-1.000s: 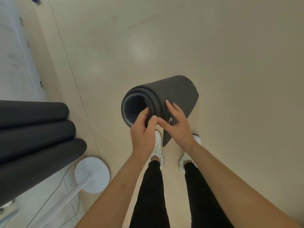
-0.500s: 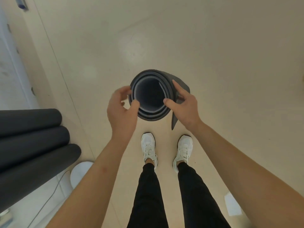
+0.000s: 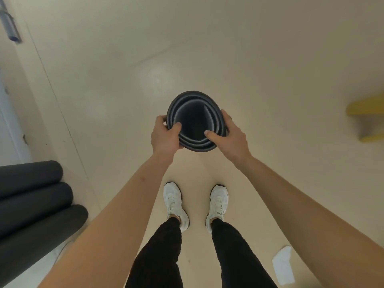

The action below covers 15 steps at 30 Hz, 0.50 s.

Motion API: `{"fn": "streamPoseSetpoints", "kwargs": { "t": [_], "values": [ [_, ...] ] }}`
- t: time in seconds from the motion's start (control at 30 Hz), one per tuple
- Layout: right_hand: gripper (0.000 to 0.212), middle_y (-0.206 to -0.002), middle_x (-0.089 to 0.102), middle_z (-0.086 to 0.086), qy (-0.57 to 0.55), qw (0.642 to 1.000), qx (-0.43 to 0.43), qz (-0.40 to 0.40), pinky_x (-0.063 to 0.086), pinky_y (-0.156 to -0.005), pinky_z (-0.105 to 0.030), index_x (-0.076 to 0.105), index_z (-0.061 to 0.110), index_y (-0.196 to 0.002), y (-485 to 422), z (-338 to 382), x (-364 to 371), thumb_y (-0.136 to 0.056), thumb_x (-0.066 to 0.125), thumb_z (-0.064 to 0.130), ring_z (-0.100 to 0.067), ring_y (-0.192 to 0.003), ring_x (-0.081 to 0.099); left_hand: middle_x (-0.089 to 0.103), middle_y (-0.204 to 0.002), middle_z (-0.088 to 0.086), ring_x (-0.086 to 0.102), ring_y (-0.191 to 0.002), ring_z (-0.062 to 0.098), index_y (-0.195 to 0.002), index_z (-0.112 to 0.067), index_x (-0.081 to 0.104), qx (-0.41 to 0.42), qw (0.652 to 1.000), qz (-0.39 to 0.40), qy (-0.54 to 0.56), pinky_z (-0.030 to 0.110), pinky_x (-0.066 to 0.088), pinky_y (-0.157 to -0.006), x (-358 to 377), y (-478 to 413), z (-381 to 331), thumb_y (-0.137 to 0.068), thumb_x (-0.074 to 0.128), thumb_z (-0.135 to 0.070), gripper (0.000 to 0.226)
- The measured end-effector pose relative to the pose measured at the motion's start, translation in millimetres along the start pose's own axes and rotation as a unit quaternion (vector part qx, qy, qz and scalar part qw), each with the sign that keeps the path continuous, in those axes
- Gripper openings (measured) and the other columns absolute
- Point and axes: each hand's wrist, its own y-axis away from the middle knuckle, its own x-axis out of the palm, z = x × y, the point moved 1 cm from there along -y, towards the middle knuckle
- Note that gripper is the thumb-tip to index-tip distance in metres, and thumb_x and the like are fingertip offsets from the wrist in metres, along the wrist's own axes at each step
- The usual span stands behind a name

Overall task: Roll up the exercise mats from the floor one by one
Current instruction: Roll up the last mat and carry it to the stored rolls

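A rolled dark grey exercise mat point(image 3: 193, 102) stands on end in front of me, and I look straight down its hollow core with the spiral of layers around it. My left hand point(image 3: 165, 135) grips the roll's left rim, thumb hooked over the inner edge. My right hand point(image 3: 228, 136) grips the right rim the same way, thumb on the inside, fingers round the outside. The lower length of the roll is hidden beneath its top.
Three rolled dark mats point(image 3: 31, 204) lie stacked side by side at the lower left. A white wall point(image 3: 8, 125) runs along the left. A yellow object point(image 3: 367, 119) sits at the right edge, and a white scrap point(image 3: 283, 265) lies on the beige floor by my feet point(image 3: 195, 204).
The roll has tipped from lying sideways to fully upright and moved away from me. My hands have shifted from the loose flap to both sides of the rim. The flap no longer shows.
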Motion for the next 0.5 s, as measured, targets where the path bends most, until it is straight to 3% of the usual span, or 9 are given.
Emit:
{"fn": "streamPoseSetpoints", "kwargs": {
  "t": [0.1,0.23,0.37,0.5],
  "values": [
    [0.069,-0.116,0.072,0.017,-0.038,0.999,0.005,-0.034,0.056,-0.087,-0.033,0.050,0.048,-0.143,-5,-4,-5,-0.079,0.076,0.039,-0.009,-0.106,0.069,0.069,-0.104,0.003,0.074,-0.090,0.023,-0.122,-0.020,0.056,-0.003,1.000,0.018,0.025,0.046,0.065,-0.069,5,-2,1,-0.095,0.069,-0.020,0.030],
    [0.071,-0.123,0.071,0.015,-0.060,0.995,0.003,-0.084,0.053,-0.103,-0.033,0.055,0.031,-0.145,-13,6,6,-0.077,0.076,0.039,0.001,-0.112,0.065,0.070,-0.107,0.006,0.075,-0.091,0.023,-0.118,-0.021,0.057,-0.007,0.999,0.017,0.049,0.041,0.065,-0.067,-1,-8,4,-0.092,0.072,-0.017,0.031],
    [0.069,-0.116,0.070,0.022,-0.004,0.999,-0.002,-0.050,0.056,-0.094,-0.026,0.056,0.039,-0.142,-26,35,25,-0.076,0.074,0.036,0.003,-0.102,0.066,0.069,-0.108,0.009,0.075,-0.090,0.023,-0.118,-0.019,0.058,-0.022,0.997,0.010,0.078,0.039,0.065,-0.066,-24,-17,9,-0.092,0.072,-0.014,0.030],
    [0.067,-0.105,0.075,0.019,0.044,0.999,-0.006,0.001,0.062,-0.082,-0.044,0.065,0.048,-0.128,-34,76,44,-0.064,0.071,0.027,-0.010,-0.094,0.073,0.067,-0.109,0.010,0.074,-0.091,0.024,-0.120,-0.017,0.056,-0.047,0.991,0.018,0.121,0.037,0.065,-0.065,-66,-21,9,-0.092,0.073,-0.012,0.033]
  ]
}}
